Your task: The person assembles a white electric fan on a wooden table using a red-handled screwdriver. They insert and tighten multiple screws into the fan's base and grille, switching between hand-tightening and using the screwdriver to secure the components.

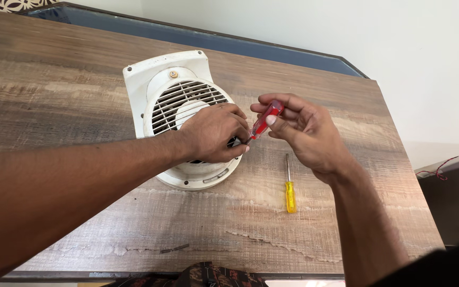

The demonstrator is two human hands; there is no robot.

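Centre of frame: white fan unit (pixel 179 101) lies flat on the wood-grain counter (pixel 70 95), grille up. Left hand (pixel 213 133) rests on the grille's right part, fingers curled down over it, covering approx. the lower right quarter; whether it grips anything beneath, cannot tell. Right hand (pixel 304 130) sits just right of the fan, clear of the housing, pinching a red-handled screwdriver (pixel 264 121) betw. thumb and fingers. Driver is tilted, tip pointing down-left to the left hand's fingertips at the fan rim.

Fan: off-white plastic, squarish back plate w/ rounded corners, round slatted grille, small brass-coloured screw near the top edge, dark screw heads at the plate corners. Surface looks yellowed and dusty.

Yellow-handled screwdriver (pixel 290 187) lies on the counter below the right hand, lower centre-right, shaft pointing up-frame, untouched. Small dark spring-like piece (pixel 174 248) lies near the counter's front edge, lower centre.
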